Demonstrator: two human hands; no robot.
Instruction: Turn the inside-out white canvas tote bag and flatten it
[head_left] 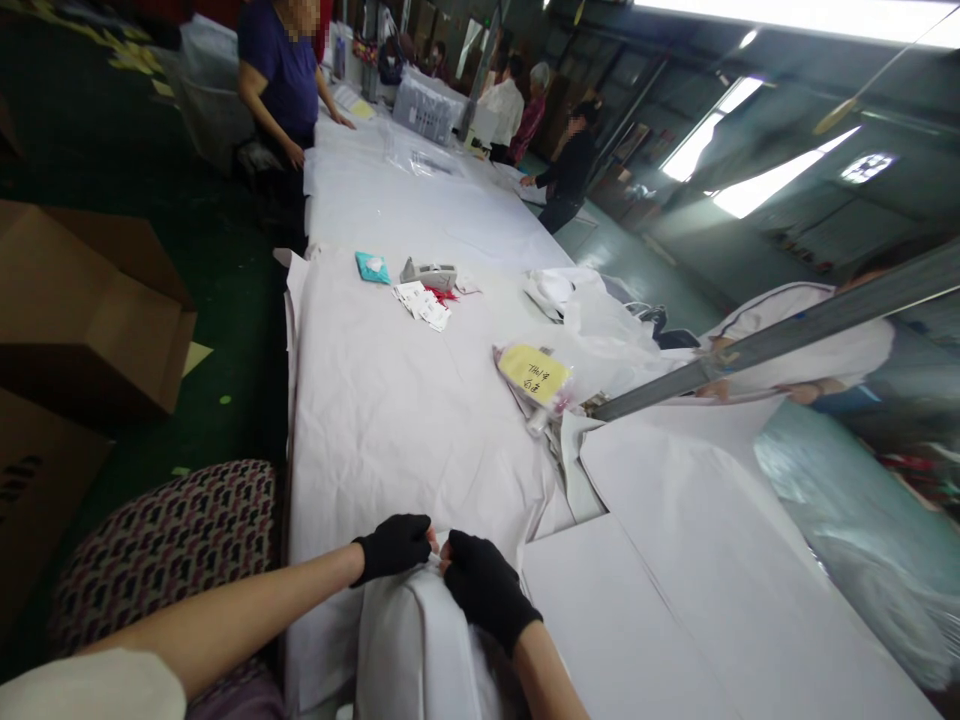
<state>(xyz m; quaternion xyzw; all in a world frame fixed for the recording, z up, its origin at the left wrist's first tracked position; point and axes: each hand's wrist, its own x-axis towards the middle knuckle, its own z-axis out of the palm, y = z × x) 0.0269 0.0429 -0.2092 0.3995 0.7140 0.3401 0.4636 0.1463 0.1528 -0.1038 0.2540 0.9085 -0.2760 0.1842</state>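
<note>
A white bag (405, 645) with a raised seam stands at the near edge of the table, its lower part cut off by the frame. My left hand (396, 548), in a black glove with bare fingertips, is closed at the bag's top edge. Right beside it, my right hand (487, 588), gloved the same way, pinches the same top edge. The fingertips of both hands nearly meet there. Whether they grip a zip, a loop or just the fabric is too small to make out.
White sheeting covers the long table (360, 400). On it lie a tape dispenser (429, 273), paper labels (421, 305), a teal packet (372, 267) and a yellow-labelled plastic bag (534, 375). A metal pole (787, 325) slants at right. Cardboard boxes (90, 300) stand left; several people work beyond.
</note>
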